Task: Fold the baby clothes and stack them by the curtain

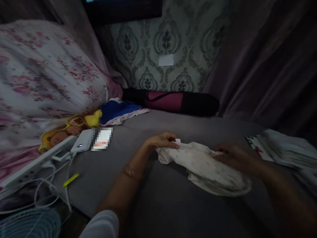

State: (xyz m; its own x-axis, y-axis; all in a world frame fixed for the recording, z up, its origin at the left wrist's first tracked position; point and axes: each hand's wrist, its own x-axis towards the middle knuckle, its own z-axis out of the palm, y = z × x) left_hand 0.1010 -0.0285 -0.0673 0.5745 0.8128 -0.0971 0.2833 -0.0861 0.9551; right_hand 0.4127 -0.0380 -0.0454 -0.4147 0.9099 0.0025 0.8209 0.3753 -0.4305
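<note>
A small white garment [198, 158] with a faint speckled print hangs bunched between my two hands, just above the grey bed surface [158, 205]. My left hand [164, 140] pinches its upper left edge, where a small white tag sticks up by the fingertips. On the other side my right hand [229, 154], blurred by motion, grips the upper edge with curled fingers. The lower right part of the cloth droops in a loose fold. What kind of garment it is, I cannot tell.
Folded cloths [288, 148] are stacked at the right. Leftward lie a power strip [39, 162] with cables, a white power bank [82, 141], a yellow strip [71, 180] and blue clothing [119, 110]. A black and maroon long bag [170, 101] lies along the wall; a blue basket [32, 223] stands lower left.
</note>
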